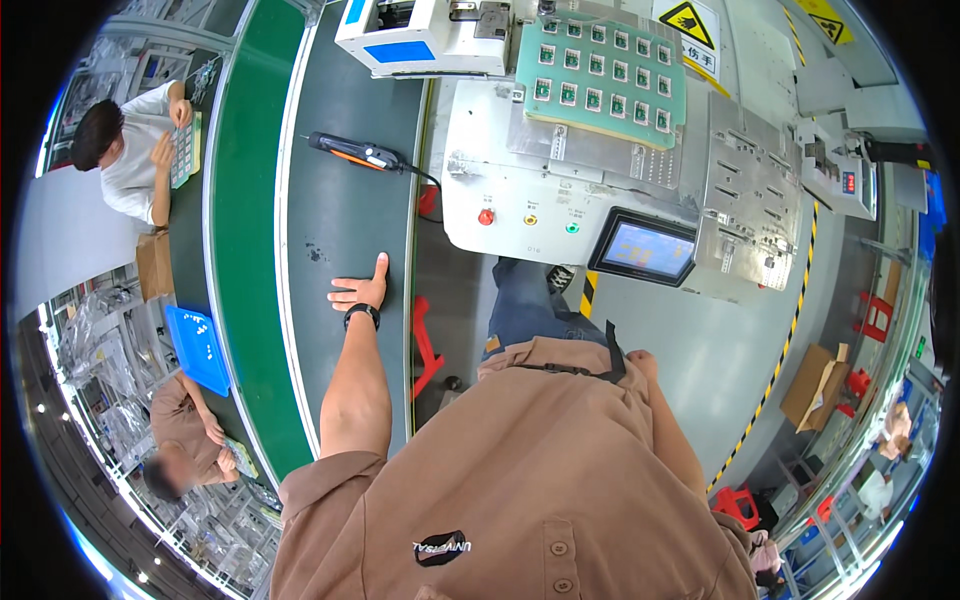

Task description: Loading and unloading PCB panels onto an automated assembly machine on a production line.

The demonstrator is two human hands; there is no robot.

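Note:
My left hand (362,291) lies on the dark grey bench top (345,222), thumb and fingers spread, holding nothing. Ahead of it on the same bench is a black and orange electric screwdriver (352,150), its cable running right toward the machine. By my right hip hangs my right hand (642,362), small in view, with its fingers mostly hidden. In front of me, a green tray (605,118) holding rows of small circuit boards sits on a white machine (500,165). No hand touches the tray.
A tilted screen (645,247) and red, yellow and green buttons (529,220) line the machine's near edge. A green conveyor belt (243,210) runs left of the bench. Beyond it two people work near a blue bin (198,350). An open cardboard box (815,388) stands at right.

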